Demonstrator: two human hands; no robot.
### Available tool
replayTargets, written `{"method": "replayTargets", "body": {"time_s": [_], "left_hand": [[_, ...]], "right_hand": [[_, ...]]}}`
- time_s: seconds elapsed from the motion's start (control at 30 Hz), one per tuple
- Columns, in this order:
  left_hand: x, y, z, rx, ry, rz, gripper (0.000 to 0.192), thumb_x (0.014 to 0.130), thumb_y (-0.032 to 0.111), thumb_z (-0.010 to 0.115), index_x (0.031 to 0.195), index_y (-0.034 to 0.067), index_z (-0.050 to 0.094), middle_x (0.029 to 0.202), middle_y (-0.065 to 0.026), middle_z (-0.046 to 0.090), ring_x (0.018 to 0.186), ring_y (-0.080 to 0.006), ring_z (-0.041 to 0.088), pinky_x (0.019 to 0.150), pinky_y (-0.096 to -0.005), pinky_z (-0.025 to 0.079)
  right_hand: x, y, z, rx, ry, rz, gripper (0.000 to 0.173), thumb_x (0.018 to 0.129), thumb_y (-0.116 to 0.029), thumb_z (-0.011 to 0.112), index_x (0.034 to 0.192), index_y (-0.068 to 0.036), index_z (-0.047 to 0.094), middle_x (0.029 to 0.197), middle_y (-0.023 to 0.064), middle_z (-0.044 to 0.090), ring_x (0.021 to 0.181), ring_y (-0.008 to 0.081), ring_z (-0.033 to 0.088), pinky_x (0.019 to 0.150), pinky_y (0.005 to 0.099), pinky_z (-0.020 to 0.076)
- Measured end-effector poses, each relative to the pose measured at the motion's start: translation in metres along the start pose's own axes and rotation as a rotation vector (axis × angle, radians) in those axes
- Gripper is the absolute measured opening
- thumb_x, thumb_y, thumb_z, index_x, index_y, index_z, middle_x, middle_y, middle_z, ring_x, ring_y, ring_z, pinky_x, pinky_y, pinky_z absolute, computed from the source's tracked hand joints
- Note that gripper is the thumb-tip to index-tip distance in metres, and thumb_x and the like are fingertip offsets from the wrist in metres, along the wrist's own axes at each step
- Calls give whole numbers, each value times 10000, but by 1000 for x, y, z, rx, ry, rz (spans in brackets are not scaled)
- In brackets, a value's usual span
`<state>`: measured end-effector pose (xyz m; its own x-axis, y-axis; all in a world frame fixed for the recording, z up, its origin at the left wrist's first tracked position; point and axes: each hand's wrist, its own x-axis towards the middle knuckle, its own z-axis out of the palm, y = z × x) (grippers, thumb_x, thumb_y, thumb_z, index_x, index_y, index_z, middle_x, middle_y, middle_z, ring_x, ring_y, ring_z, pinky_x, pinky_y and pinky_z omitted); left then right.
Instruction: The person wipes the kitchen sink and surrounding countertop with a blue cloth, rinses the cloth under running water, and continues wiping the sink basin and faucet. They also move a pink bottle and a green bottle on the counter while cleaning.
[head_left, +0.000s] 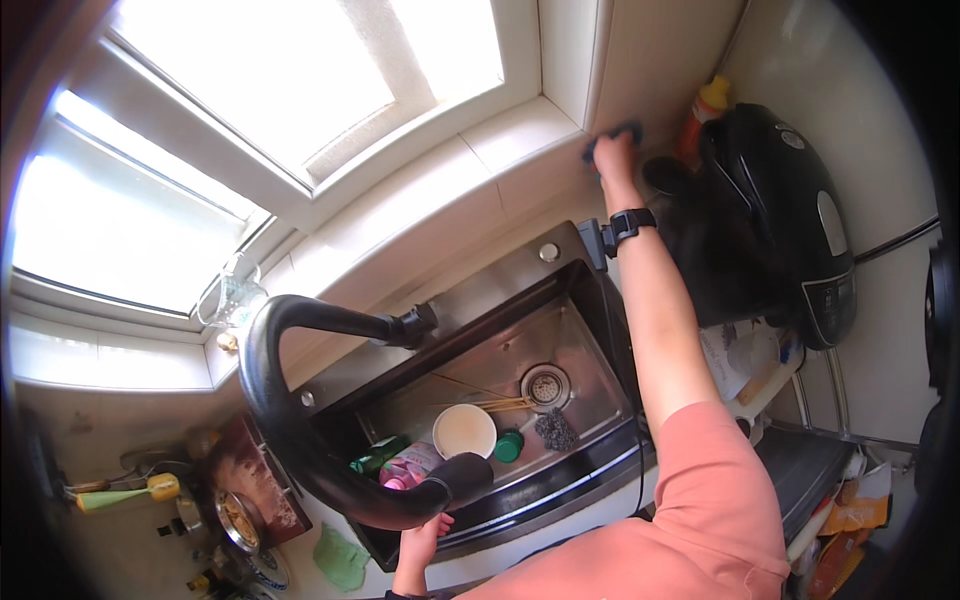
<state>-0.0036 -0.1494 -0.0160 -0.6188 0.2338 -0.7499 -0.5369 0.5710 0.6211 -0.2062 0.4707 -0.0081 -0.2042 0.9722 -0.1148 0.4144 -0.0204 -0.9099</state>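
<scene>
My right hand (616, 156) reaches far forward and presses a dark blue cloth or pad (632, 132) against the tiled wall beside the window ledge. On that wrist is a black strap with a grey device. My left hand (426, 536) is at the near edge of the steel sink (480, 352), just below the black faucet (270, 397); part of it is hidden, and whether it grips anything is unclear. In the sink lie a white bowl (465, 431), chopsticks (495, 405), a steel-wool scrubber (556, 430), a green cap (509, 445), a green bottle (379, 454) and a pink bottle (410, 465).
A black rice cooker (787, 210) and a yellow-capped bottle (701, 112) stand right of my right arm. A glass jug (232, 296) sits on the window ledge (405, 187). At lower left are a green cloth (340, 557), a metal bowl (238, 521) and a yellow-green brush (127, 495).
</scene>
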Motion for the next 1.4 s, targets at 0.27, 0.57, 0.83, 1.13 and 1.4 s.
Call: {"method": "replayTargets", "body": {"time_s": [0.27,0.57,0.83,1.13,1.4], "left_hand": [[6,2,-3,-32,31,40,240,896,166,459,823,-10,606,748,-58,624,645,-98,550,590,-225,450],[0,-4,3,-66,-9,9,242,905,121,441,1104,17,530,808,-45,613,680,-83,534,624,-204,443],[-8,-10,-15,-125,16,120,250,893,107,454,1114,17,531,803,-41,617,672,-71,531,614,-200,441],[-14,-25,-12,-144,13,82,255,894,119,460,1120,22,523,804,-39,613,667,-72,531,605,-202,443],[-32,-34,-21,-199,80,115,244,904,126,448,1110,21,527,809,-39,609,679,-77,533,627,-202,448]], "right_hand": [[5,39,6,-169,19,-164,371,803,-208,480,1097,16,454,1141,283,488,1050,439,479,879,459,417],[-133,20,71,-66,14,-600,495,798,-129,487,1235,20,308,1074,347,389,912,470,503,789,488,440],[-82,31,20,-179,-37,-666,416,752,-30,479,1165,-69,442,1008,205,502,903,380,527,743,453,458],[-158,17,48,-222,-277,-951,407,672,-154,546,1077,-129,571,930,157,537,870,363,547,747,444,467],[-76,3,-8,-458,-28,-689,340,716,-121,530,1055,-103,526,865,183,560,801,366,557,643,468,469]]}}
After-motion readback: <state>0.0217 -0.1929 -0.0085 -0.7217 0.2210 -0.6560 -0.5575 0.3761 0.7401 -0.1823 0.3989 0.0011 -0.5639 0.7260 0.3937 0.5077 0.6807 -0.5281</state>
